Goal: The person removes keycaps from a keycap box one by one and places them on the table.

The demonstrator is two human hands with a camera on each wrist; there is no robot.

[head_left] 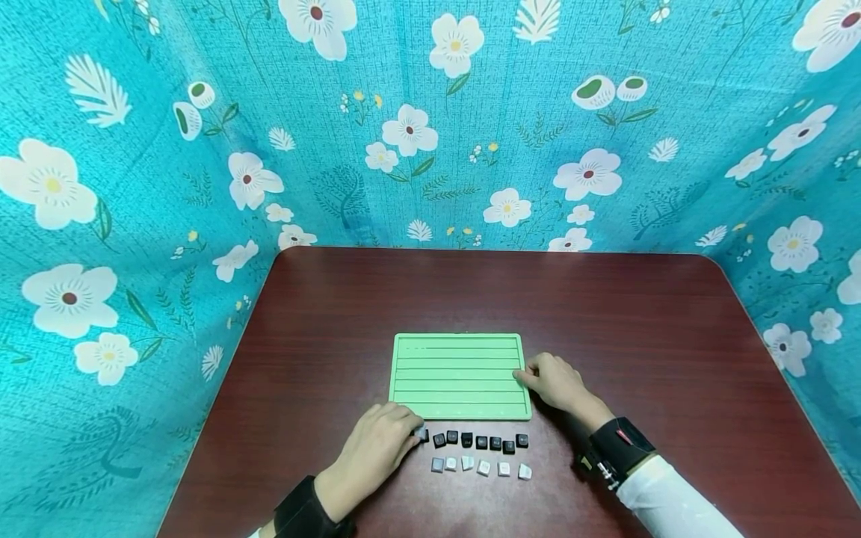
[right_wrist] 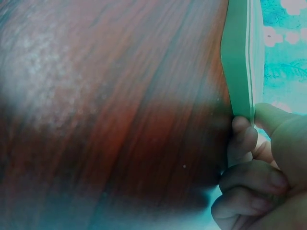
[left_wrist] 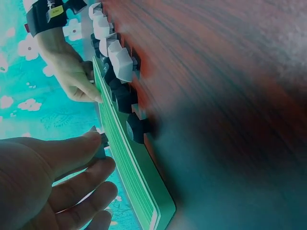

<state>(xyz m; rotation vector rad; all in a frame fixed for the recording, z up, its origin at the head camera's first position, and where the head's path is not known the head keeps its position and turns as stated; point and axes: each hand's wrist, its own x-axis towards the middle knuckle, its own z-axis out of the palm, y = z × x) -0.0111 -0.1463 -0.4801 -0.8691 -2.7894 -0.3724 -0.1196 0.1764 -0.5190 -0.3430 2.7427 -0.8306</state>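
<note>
My left hand (head_left: 378, 447) is at the front left corner of a green ridged board (head_left: 460, 365). Its thumb and index finger pinch a small grey keycap (left_wrist: 101, 152), mostly covered by the fingers. At the board's right edge, my right hand (head_left: 557, 382) grips the rim, thumb on top and curled fingers against the side, as the right wrist view shows. The board lies flat, with raised lines running across it and no keycaps on it. In front of it is a row of several black keycaps (head_left: 467, 440), and nearer still a row of several white and grey keycaps (head_left: 483, 468).
The dark brown wooden table (head_left: 323, 329) has rounded far corners. A blue flowered cloth (head_left: 430, 149) hangs behind the table and along both sides. Each wrist wears a black band (head_left: 620, 446).
</note>
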